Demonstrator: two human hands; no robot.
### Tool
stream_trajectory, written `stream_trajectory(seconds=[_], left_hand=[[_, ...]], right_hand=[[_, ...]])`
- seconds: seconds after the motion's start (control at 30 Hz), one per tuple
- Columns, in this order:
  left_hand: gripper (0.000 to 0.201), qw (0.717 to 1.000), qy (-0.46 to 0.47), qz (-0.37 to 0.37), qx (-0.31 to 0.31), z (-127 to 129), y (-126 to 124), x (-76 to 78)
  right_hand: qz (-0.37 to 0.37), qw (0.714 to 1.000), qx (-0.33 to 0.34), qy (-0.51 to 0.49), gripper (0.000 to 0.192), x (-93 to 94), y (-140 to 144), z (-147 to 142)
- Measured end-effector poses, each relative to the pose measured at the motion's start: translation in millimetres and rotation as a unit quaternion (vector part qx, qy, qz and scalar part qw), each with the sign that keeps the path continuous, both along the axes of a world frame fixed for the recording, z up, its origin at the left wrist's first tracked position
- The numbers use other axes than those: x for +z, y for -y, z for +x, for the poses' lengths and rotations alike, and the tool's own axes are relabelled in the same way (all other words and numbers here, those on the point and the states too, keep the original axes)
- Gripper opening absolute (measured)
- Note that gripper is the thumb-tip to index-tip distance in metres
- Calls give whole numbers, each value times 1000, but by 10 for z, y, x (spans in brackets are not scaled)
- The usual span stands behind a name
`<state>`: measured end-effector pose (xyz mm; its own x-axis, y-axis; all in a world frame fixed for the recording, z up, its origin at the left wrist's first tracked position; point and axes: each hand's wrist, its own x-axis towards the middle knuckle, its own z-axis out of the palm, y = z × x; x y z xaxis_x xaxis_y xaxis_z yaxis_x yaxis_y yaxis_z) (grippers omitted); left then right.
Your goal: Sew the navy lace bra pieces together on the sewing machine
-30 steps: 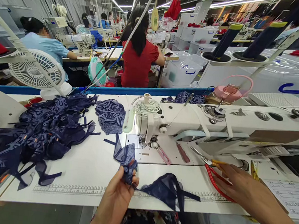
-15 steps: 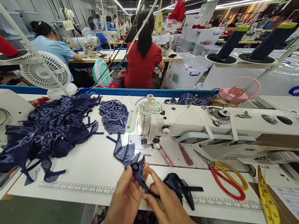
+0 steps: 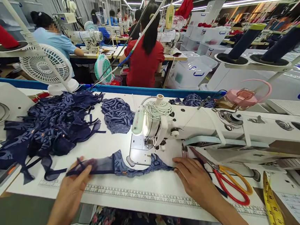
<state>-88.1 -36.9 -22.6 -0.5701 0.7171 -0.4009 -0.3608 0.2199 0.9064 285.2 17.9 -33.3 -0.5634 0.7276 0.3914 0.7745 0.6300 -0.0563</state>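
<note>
A navy lace and mesh bra piece (image 3: 131, 168) lies spread sideways on the white table in front of the sewing machine (image 3: 155, 127). My left hand (image 3: 77, 179) pinches its sheer mesh end on the left. At the other end, the fingers of my right hand (image 3: 195, 179) close on the narrow lace tip. More dark navy fabric shows partly from behind my right hand. Just beyond that hand lie scissors (image 3: 234, 183) with red and orange handles. The machine's needle area stands behind the middle of the lace.
A heap of navy lace pieces (image 3: 56, 129) covers the table's left, with stacked lace panels (image 3: 117, 115) beside it. A yellow tape measure (image 3: 273, 207) hangs over the front edge at right. A printed ruler (image 3: 137, 195) runs along the front. Other people sit at machines beyond.
My hands have moved apart, left hand leftward and right hand rightward. The bunched bra piece is now stretched out flat between them.
</note>
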Motion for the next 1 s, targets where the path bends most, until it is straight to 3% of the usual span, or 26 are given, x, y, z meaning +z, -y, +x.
stream_trajectory(seconds=[0.07,0.13,0.17,0.23,0.27,0.33,0.4,0.47,0.57,0.73,0.87,1.0], left_hand=[[68,983,-177,10,52,-92,42,48],[68,913,-400,46,62,-45,64,90],[59,866,-494,76,26,44,64,96],[38,774,-593,158,-154,324,34,63],[38,728,-607,195,-250,489,5,26],[46,603,-633,247,-417,791,-73,-72],[58,542,-647,245,-477,986,-145,-159],[65,523,-650,236,-498,1062,-185,-205],[66,518,-638,240,-517,1060,-191,-205],[71,533,-605,259,-532,1024,-189,-194],[56,565,-597,266,-504,935,-217,-238],[46,544,-631,265,-485,878,-239,-274]], right_hand=[[-22,1000,-7,-8,22,58,62,-41],[-51,999,-1,-16,22,87,107,-144],[-66,998,6,-18,23,85,119,-206],[-89,996,26,-16,25,58,123,-316],[-92,995,35,-13,26,39,117,-351],[-86,995,48,-4,25,13,92,-362],[-59,997,48,3,23,25,59,-300],[-3,1000,15,1,20,74,34,-217],[75,996,-42,-24,17,145,31,-210],[-10,996,62,-58,31,20,69,-544],[-11,996,53,-65,26,-96,78,-651],[-1,995,66,-69,30,-64,116,-597]])
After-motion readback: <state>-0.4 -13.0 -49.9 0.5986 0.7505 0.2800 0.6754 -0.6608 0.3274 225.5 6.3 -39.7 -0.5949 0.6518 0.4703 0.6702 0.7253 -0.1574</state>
